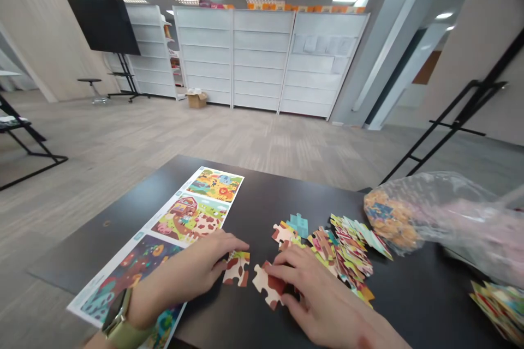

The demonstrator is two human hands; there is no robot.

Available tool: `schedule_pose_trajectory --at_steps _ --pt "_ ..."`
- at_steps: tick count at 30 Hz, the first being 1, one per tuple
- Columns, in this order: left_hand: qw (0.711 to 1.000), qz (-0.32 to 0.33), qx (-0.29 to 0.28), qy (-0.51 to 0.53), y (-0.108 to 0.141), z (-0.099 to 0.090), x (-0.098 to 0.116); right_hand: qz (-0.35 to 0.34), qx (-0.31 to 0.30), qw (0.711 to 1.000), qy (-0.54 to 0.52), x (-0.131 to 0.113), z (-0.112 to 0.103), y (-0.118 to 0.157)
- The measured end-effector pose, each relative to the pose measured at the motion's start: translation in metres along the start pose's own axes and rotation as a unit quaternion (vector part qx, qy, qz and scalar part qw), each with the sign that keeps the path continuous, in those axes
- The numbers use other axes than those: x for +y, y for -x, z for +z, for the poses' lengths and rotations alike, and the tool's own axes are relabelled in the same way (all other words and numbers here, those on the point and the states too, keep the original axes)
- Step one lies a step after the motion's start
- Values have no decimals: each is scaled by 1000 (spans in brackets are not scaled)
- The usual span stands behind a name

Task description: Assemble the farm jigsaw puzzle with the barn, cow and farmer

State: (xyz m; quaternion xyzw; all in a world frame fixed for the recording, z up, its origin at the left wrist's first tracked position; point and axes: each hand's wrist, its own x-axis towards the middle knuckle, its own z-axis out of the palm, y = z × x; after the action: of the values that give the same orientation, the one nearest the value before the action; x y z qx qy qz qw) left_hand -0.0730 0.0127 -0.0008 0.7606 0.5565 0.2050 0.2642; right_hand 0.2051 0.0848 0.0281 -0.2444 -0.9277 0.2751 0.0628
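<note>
My left hand (204,264), with a watch on its wrist, has its thumb and fingers closed at the upper left of a cream jigsaw puzzle piece (236,271) with brown patches and a green top. A small gap to the right, my right hand (309,289) grips another cream and brown puzzle piece (266,286) between thumb and fingers. Beyond the right hand lies a loose heap of puzzle pieces (352,253), partly hidden by it. A printed picture sheet (192,218) with farm, animal and dark space-like scenes runs under my left forearm.
A clear plastic bag (442,207) with orange pieces sits on the right of the black table (262,196). Another stack of pieces (499,308) is at the lower right edge. Farther off are white shelves (262,60), a screen on a stand (104,27) and a whiteboard-like panel (470,60).
</note>
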Motion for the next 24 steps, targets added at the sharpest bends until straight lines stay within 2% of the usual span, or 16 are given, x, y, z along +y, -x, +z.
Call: schedule_pose_trajectory --at_steps 3,7,9,14,19,24 --pt "1000 -1 -9 -2 2 -2 5 -3 41 999 -2 1 5 -1" --pt "1000 1 -19 -14 3 -5 18 79 59 995 -6 -3 15 -5" --pt "999 -13 -24 -24 2 -4 26 93 55 994 -12 -5 18 -8" --pt "997 -56 -42 -22 -2 4 41 69 69 995 -19 -7 20 -12" --pt "996 -59 -56 -22 -5 8 52 41 70 996 -31 -1 20 -10" --pt "997 -43 -54 -39 -6 9 53 33 63 997 -44 0 22 -9"
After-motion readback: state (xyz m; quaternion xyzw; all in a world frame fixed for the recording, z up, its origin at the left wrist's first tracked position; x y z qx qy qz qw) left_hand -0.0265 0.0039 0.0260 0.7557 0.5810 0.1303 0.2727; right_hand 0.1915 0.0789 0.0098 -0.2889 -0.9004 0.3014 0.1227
